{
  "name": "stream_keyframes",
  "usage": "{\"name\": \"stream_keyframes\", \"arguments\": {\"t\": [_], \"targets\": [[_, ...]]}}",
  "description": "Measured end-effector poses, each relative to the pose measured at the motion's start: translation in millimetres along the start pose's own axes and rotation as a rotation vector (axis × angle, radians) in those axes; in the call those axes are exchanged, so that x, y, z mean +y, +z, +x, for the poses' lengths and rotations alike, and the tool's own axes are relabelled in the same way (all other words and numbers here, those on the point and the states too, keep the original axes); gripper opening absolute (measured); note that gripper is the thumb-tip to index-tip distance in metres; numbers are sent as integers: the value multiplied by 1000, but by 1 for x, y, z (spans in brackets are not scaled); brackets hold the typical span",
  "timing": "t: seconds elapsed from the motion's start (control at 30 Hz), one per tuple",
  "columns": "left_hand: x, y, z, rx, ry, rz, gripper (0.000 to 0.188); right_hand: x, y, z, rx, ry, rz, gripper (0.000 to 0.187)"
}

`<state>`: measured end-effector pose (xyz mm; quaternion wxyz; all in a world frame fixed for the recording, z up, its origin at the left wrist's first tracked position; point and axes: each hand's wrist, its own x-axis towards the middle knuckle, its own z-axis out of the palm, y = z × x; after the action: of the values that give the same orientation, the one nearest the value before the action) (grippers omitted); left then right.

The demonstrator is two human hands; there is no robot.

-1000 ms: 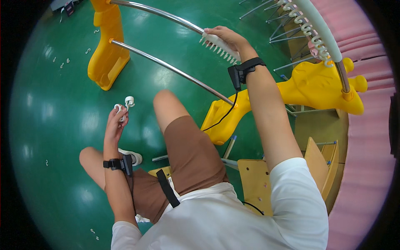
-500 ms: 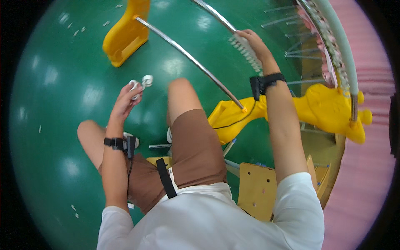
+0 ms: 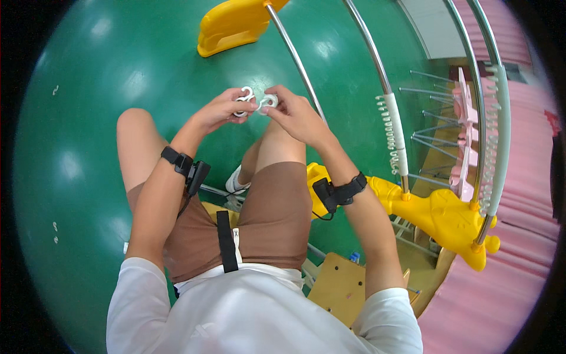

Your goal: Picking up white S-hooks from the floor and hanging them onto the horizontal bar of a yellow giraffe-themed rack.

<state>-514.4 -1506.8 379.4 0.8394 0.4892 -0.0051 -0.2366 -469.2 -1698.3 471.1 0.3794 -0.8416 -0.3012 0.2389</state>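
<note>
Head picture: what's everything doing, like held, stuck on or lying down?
Left hand, closed on a hook.
Right hand, pinching a loop.
Hook, held; touching the loop or not, can't tell.
Loop, held.
White strip, on a bar.
Black straps, fastened.
White bits, lying on the floor.

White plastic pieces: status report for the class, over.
Left grip: holding curved white piece. Right grip: pinching rounded white piece. Steel rail passes behind right grip, not between the two.

White curved hook (image 3: 246, 92) in the left grip (image 3: 224, 110), white looped piece (image 3: 270, 100) in the right grip (image 3: 298, 117), just beside it
</note>
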Motion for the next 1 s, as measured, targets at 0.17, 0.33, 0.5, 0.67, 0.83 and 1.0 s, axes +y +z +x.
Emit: {"name": "stream_keyframes", "arguments": {"t": [0.17, 0.33, 0.5, 0.67, 0.83, 1.0], "targets": [[6, -3, -5, -37, 29, -27, 19, 1, -2, 10, 41, 159, 132, 22], [4, -6, -1, -67, 68, -27, 21, -1, -10, 9, 277, 82, -43, 20], [3, -6, 6, 34, 103, -86, 24, -5, -49, -6, 487, 128, -199, 22], [7, -13, -3, 43, 62, -43, 24, 15, -127, -32, 792, 146, -415, 24], [4, -8, 4, 74, 52, -26, 24, 61, -202, -63, 941, 230, -398, 21], [4, -14, 5, 41, 1, 28, 25, 79, -205, -66, 935, 237, -221, 29]]}}
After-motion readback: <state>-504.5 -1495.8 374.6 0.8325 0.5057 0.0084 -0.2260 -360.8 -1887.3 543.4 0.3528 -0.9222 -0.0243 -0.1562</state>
